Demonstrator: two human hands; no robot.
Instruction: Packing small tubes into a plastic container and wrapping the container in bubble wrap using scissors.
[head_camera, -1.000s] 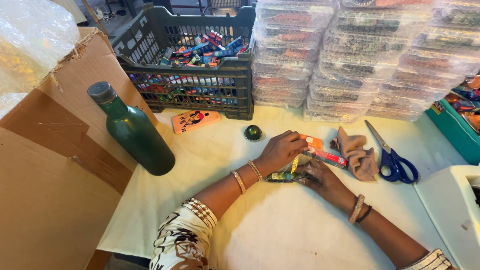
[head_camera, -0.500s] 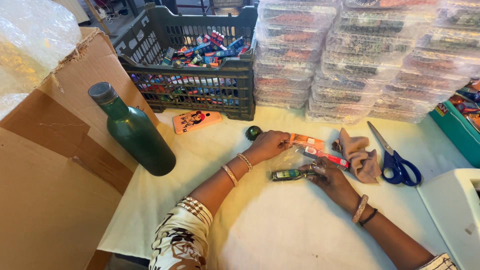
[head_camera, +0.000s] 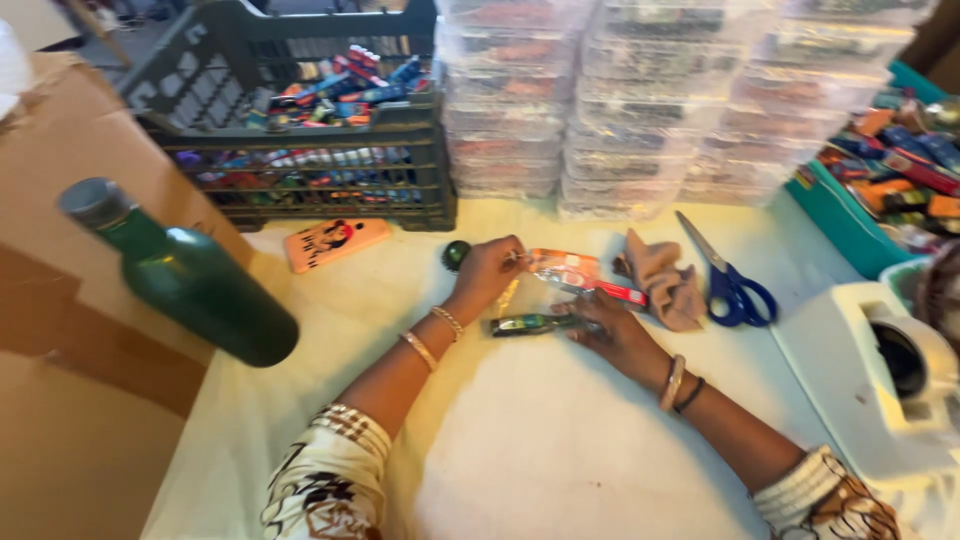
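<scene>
head view: only feed I have, slightly motion-blurred, looking down at a cream-covered counter (head_camera: 560, 440).
left hand (head_camera: 488, 272): I see its fingers pinched together on the left end of a clear plastic bag (head_camera: 545, 268), next to an orange packet (head_camera: 565, 258).
right hand (head_camera: 615, 335): lies flat on the counter, fingers pressed down over the right end of a small green tube (head_camera: 525, 324); I can't tell whether they actually grip it.
green tube: lies on its side on the counter between the two hands, just below the bag.
red packet (head_camera: 610, 291): long and thin, lies just above the right hand, partly under the bag.
tan cloth (head_camera: 665, 282): crumpled, just right of the packets.
scissors (head_camera: 728, 280): blue handles, lie right of the cloth, blades pointing up-left.
green cap (head_camera: 456, 254): small round one, just left of the left hand.
green bottle (head_camera: 180, 275): leans against a cardboard box (head_camera: 60, 330) at far left.
phone case (head_camera: 335, 243): orange, flat, in front of a dark crate (head_camera: 290, 130) full of small coloured packs.
clear boxes (head_camera: 640, 100): stacked in columns behind the hands.
teal bin (head_camera: 840, 222): at right, holds more packs.
white machine (head_camera: 880, 370): at the lower right corner.
</scene>
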